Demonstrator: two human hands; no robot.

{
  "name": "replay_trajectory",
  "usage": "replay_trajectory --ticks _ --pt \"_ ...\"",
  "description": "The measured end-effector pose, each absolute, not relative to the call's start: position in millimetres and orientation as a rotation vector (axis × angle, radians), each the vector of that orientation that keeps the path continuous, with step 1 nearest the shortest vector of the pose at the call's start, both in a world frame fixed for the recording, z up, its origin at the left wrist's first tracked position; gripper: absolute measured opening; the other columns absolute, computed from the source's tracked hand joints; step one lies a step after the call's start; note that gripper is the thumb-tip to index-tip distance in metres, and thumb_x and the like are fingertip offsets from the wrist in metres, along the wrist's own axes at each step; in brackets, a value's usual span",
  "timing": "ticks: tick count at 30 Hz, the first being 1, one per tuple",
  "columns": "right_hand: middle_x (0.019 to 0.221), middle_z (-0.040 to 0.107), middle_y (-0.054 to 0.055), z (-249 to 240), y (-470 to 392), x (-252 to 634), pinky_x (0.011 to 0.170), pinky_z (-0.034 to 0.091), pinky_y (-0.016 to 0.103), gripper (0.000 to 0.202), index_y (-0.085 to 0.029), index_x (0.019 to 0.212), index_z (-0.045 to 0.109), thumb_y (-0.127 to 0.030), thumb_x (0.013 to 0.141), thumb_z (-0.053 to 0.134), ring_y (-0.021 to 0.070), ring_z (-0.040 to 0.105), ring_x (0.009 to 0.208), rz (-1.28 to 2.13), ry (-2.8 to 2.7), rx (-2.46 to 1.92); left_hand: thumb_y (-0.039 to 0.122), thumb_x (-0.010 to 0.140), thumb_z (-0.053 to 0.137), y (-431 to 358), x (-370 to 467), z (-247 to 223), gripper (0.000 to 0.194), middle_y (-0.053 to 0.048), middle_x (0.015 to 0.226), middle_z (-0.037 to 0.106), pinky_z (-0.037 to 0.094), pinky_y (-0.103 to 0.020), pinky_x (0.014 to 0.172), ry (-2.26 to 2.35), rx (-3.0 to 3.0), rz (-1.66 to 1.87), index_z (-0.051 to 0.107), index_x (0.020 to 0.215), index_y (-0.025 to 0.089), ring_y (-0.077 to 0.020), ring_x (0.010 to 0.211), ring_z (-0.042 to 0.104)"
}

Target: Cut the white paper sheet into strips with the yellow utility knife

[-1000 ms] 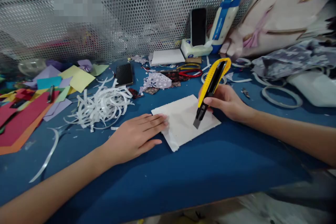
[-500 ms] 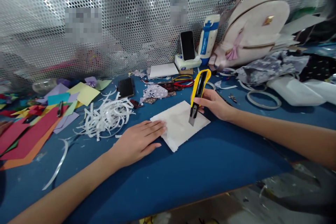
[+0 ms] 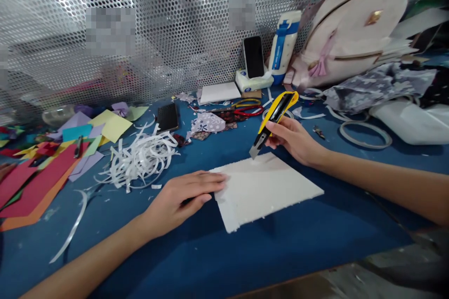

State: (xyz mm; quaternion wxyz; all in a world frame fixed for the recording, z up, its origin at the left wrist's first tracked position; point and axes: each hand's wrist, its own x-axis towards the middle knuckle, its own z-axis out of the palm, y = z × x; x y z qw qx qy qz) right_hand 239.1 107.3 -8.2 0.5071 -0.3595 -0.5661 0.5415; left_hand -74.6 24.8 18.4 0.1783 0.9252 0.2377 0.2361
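A white rectangular sheet (image 3: 266, 189), stiff like card, lies on the blue table with rough edges. My left hand (image 3: 191, 196) rests on its left edge, fingers stretched out over the top, thumb apart in front. In my right hand (image 3: 293, 138) is a yellow and black box cutter (image 3: 275, 119), gripped between thumb and fingers with its blade out. The blade points down and left, with its tip by the sheet's far edge; whether it touches cannot be made out.
Left of the sheet is a heap of white paper strips (image 3: 142, 159), then coloured papers (image 3: 42, 180). Behind are a dark phone (image 3: 167, 117), fabric scraps (image 3: 207, 123) and red-handled scissors (image 3: 249, 111). A bottle (image 3: 285, 46), backpack (image 3: 351, 32) and tape roll (image 3: 365, 134) stand or lie right.
The sheet has turned and shows wider, reaching further right and nearer. The box cutter has tilted over and moved from above the sheet to its far edge. My left hand stays at the left edge.
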Motion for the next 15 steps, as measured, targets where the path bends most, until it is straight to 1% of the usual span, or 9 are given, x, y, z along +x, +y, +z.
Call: replay_trajectory --ticks 2,4,8,11,15 --pt "0.061 0.066 -0.002 -8.4 106.8 239.2 0.045 0.043 0.021 0.037 -0.020 0.080 0.062 -0.052 0.083 0.079 0.0094 0.057 0.050 1.306 -1.359 -0.873 0.030 0.112 0.038 24.9 -73.3 17.7 0.036 -0.011 0.138 0.067 0.050 -0.038 0.113 0.641 2.621 0.644 0.070 0.125 0.017 -0.0181 0.133 0.061" --pt "0.061 0.066 -0.002 -8.2 106.0 239.2 0.045 0.043 0.021 0.037 -0.020 0.080 0.062 -0.052 0.083 0.078 0.0093 0.056 0.050 1.302 -1.352 -0.876 0.031 0.111 0.040 24.8 -71.9 16.3 0.036 -0.011 0.142 0.064 0.049 -0.040 0.115 0.600 2.644 0.598 0.070 0.126 0.017 -0.0203 0.137 0.058" --pt "0.062 0.064 -0.002 -7.3 105.1 239.3 0.044 0.041 0.022 0.037 -0.020 0.079 0.062 -0.053 0.083 0.078 0.0095 0.054 0.049 1.290 -1.330 -0.887 0.030 0.111 0.039 23.9 -70.3 13.7 0.038 -0.012 0.150 0.056 0.046 -0.043 0.118 0.573 2.707 0.516 0.065 0.136 0.017 -0.0225 0.146 0.047" --pt "0.062 0.063 -0.003 -6.2 105.9 239.3 0.043 0.042 0.022 0.037 -0.021 0.079 0.062 -0.053 0.081 0.080 0.0099 0.055 0.050 1.280 -1.297 -0.902 0.029 0.110 0.041 22.9 -70.4 12.8 0.038 -0.010 0.153 0.053 0.042 -0.044 0.120 0.561 2.775 0.467 0.062 0.140 0.016 -0.0234 0.152 0.037" --pt "0.067 0.065 -0.002 -4.6 109.7 240.0 0.044 0.046 0.022 0.038 -0.022 0.082 0.063 -0.054 0.076 0.084 0.0109 0.058 0.052 1.260 -1.244 -0.939 0.027 0.110 0.043 20.7 -71.5 11.5 0.038 -0.009 0.158 0.048 0.038 -0.051 0.121 0.544 2.870 0.420 0.058 0.143 0.016 -0.0269 0.157 0.024"
